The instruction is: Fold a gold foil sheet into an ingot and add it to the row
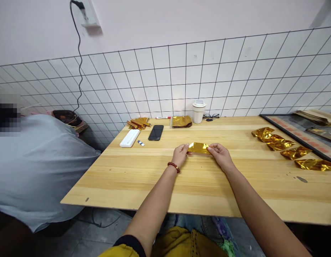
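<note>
A folded piece of shiny gold foil paper (198, 147) is stretched between my two hands, just over the wooden table (144, 178). My left hand (180, 154) pinches its left end; a dark red bead bracelet sits on that wrist. At the other end, the thumb and fingers of my right hand (220, 155) are closed on the paper. Off to the right lie several folded gold foil pieces (296, 152) in a slanting row. Near the wall rests a stack of gold paper (181, 121), with a pile of narrow gold strips (138, 123) farther left.
A black phone (156, 132), a white power bank (130, 138) and a small blue-and-white item (141, 143) lie left of centre. Along the wall are a marker (163, 117), a white lidded cup (199, 111) and eyeglasses (211, 116). A person in grey (39, 167) sits at left.
</note>
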`<state>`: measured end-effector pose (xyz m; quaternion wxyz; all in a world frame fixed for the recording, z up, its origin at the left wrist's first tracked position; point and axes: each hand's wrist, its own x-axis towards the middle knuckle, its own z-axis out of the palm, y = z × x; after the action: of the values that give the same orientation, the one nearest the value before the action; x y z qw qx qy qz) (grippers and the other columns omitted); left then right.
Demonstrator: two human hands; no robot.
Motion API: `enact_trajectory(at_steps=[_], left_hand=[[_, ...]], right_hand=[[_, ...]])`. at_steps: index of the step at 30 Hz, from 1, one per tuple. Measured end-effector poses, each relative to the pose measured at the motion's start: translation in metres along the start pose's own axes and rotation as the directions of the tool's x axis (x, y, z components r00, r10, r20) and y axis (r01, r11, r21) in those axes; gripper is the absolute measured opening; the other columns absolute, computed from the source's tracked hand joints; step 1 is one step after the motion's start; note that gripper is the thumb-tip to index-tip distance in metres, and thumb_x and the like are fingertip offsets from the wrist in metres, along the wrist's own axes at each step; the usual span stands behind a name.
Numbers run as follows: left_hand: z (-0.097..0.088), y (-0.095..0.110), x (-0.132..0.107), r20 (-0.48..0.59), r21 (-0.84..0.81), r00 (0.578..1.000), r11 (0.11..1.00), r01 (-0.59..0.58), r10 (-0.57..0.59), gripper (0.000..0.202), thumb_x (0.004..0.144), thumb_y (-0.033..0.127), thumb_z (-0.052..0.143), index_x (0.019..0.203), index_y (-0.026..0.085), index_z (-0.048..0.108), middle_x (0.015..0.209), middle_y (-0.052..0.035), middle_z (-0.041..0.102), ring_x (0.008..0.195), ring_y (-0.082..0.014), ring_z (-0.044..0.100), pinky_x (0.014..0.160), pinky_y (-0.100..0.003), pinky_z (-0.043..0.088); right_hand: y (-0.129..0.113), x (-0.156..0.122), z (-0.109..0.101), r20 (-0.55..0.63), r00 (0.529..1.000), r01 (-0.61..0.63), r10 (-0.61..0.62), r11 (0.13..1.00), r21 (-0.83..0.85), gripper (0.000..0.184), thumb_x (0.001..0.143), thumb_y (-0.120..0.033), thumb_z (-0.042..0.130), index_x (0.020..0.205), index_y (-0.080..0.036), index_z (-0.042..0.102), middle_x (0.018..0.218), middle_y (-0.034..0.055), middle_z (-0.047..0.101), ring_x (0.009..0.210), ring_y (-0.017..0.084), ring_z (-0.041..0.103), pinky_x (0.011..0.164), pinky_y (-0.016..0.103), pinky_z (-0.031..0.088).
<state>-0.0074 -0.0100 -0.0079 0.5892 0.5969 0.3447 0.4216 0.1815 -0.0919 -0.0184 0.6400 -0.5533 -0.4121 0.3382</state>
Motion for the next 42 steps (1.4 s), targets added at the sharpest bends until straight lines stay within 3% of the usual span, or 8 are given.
enact_trajectory(at_steps=[5, 10, 15, 18, 25, 31, 36, 42], left_hand=[[0.004, 0.001, 0.000, 0.045, -0.164, 0.999, 0.986, -0.022, 0.030, 0.043, 0.060, 0.032, 0.084, 0.096, 0.016, 0.066, 0.087, -0.0038, 0.072, 0.065, -0.0124, 0.063, 0.059, -0.023, 0.045], [0.003, -0.001, 0.001, -0.028, -0.179, 1.000, 0.984, -0.013, 0.008, 0.036, 0.070, 0.025, 0.076, 0.104, 0.015, 0.068, 0.068, 0.0010, 0.067, 0.051, -0.0093, 0.057, 0.054, -0.022, 0.044], [-0.002, 0.002, -0.001, 0.046, -0.185, 0.998, 0.982, -0.042, 0.051, 0.025, 0.075, 0.031, 0.070, 0.093, 0.014, 0.074, 0.068, -0.0029, 0.069, 0.056, -0.0113, 0.060, 0.056, -0.023, 0.045], [-0.002, 0.002, -0.001, 0.115, -0.194, 0.989, 0.979, -0.067, 0.091, 0.028, 0.066, 0.025, 0.078, 0.091, 0.014, 0.074, 0.075, -0.0048, 0.072, 0.066, -0.0130, 0.063, 0.066, -0.025, 0.049], [0.001, -0.009, 0.004, 0.037, -0.094, 0.995, 0.992, -0.084, 0.087, 0.024, 0.067, 0.030, 0.077, 0.087, 0.016, 0.076, 0.073, -0.0048, 0.070, 0.067, -0.0147, 0.061, 0.070, -0.031, 0.051], [-0.004, -0.005, 0.007, -0.102, 0.068, 0.953, 0.958, -0.280, 0.286, 0.011, 0.065, 0.025, 0.078, 0.074, 0.020, 0.077, 0.089, -0.0068, 0.066, 0.082, -0.0163, 0.060, 0.075, -0.029, 0.050], [-0.002, -0.004, 0.006, -0.035, -0.047, 0.999, 0.998, -0.042, 0.041, 0.019, 0.065, 0.031, 0.078, 0.075, 0.016, 0.074, 0.069, -0.0023, 0.066, 0.055, -0.0099, 0.052, 0.054, -0.024, 0.043], [-0.001, 0.003, 0.002, -0.074, -0.206, 0.991, 0.974, 0.090, -0.107, 0.026, 0.058, 0.029, 0.084, 0.075, 0.013, 0.071, 0.050, 0.0026, 0.058, 0.044, -0.0071, 0.049, 0.043, -0.019, 0.033]], right_hand=[[0.000, 0.000, 0.000, -0.036, 0.999, 0.025, -0.026, 0.999, -0.030, 0.046, 0.062, -0.059, 0.078, 0.083, -0.022, 0.061, 0.064, -0.0016, 0.063, 0.054, 0.012, 0.051, 0.051, 0.024, 0.038], [-0.005, -0.003, 0.003, 0.014, 1.000, -0.017, 0.017, 1.000, -0.002, 0.047, 0.061, -0.057, 0.080, 0.084, -0.021, 0.061, 0.056, -0.0044, 0.058, 0.049, 0.010, 0.046, 0.049, 0.023, 0.036], [-0.009, -0.004, 0.004, 0.007, 0.998, -0.063, 0.063, 0.996, 0.056, 0.047, 0.058, -0.053, 0.083, 0.085, -0.021, 0.062, 0.052, -0.0060, 0.055, 0.046, 0.009, 0.044, 0.051, 0.024, 0.039], [-0.009, -0.001, 0.002, -0.044, 0.995, -0.086, 0.091, 0.991, 0.100, 0.047, 0.054, -0.051, 0.085, 0.082, -0.020, 0.063, 0.054, -0.0042, 0.058, 0.047, 0.009, 0.046, 0.049, 0.023, 0.038], [-0.006, 0.002, -0.004, -0.030, 0.996, -0.082, 0.086, 0.989, 0.124, 0.041, 0.060, -0.053, 0.082, 0.076, -0.019, 0.067, 0.058, -0.0009, 0.061, 0.049, 0.009, 0.046, 0.049, 0.023, 0.037], [-0.007, -0.001, -0.005, -0.023, 0.998, 0.051, -0.050, 0.999, 0.019, 0.043, 0.070, -0.063, 0.071, 0.079, -0.020, 0.074, 0.069, 0.0017, 0.064, 0.061, 0.013, 0.052, 0.061, 0.027, 0.043], [-0.004, 0.002, -0.003, -0.081, 0.981, 0.161, -0.174, 0.976, -0.146, 0.039, 0.059, -0.059, 0.080, 0.070, -0.022, 0.073, 0.079, 0.0037, 0.067, 0.077, 0.019, 0.059, 0.075, 0.033, 0.046], [-0.004, 0.001, -0.001, -0.055, 0.998, 0.024, -0.031, 0.993, -0.119, 0.046, 0.060, -0.064, 0.077, 0.072, -0.020, 0.071, 0.060, -0.0004, 0.061, 0.056, 0.014, 0.051, 0.058, 0.029, 0.042]])
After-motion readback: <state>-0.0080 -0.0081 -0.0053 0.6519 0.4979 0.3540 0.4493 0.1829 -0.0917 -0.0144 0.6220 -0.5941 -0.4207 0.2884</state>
